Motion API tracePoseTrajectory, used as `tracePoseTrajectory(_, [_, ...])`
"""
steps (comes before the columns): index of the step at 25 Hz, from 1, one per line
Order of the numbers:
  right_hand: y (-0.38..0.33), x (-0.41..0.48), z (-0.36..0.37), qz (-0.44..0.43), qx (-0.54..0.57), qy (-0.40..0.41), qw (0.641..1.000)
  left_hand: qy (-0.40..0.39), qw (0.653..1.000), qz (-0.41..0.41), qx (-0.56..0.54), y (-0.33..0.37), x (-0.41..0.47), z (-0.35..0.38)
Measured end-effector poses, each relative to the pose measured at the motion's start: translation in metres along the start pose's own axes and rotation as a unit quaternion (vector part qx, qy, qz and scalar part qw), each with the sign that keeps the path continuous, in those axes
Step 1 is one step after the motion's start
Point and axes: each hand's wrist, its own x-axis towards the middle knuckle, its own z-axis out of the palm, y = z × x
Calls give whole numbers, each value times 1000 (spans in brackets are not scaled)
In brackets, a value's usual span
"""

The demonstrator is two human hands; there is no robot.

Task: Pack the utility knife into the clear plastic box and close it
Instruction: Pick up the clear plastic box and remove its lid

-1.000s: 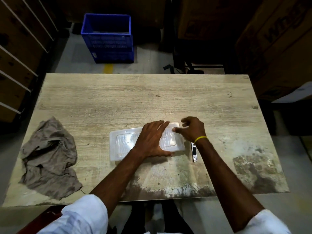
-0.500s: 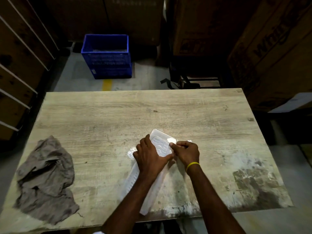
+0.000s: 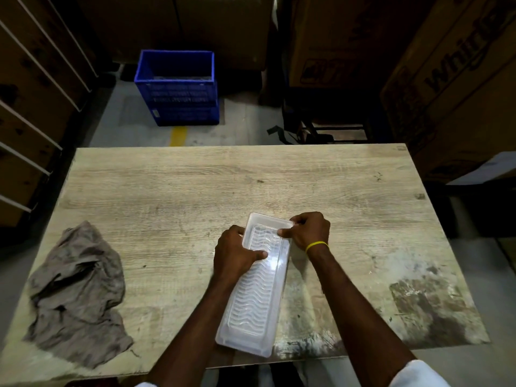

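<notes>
Both my hands grip the clear box (image 3: 258, 280) on the bench (image 3: 167, 191): left hand (image 3: 234, 254) mid-side, right hand (image 3: 308, 230) pinching the far-corner lid. Knife unseen; opening, packing, closing remain, I judge.

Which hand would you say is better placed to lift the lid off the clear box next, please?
Probably the right hand: its grip pinches the far corner of the clear plastic box at the lid edge, while the left hand presses along the side, steadying it.
</notes>
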Motion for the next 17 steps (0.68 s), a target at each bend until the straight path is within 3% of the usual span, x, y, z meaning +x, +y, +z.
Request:
tracePoseTrajectory(6, [3, -7, 1, -111, -40, 28, 993, -6, 1000, -4, 2, -3, 5, -2])
tracePoseTrajectory(9, [12, -19, -6, -56, 29, -6, 998, 0, 1000, -17, -12, -6, 9, -9])
tracePoseTrajectory(17, [70, -80, -14, 53, 100, -97, 989, 160, 956, -138, -203, -21, 18, -33])
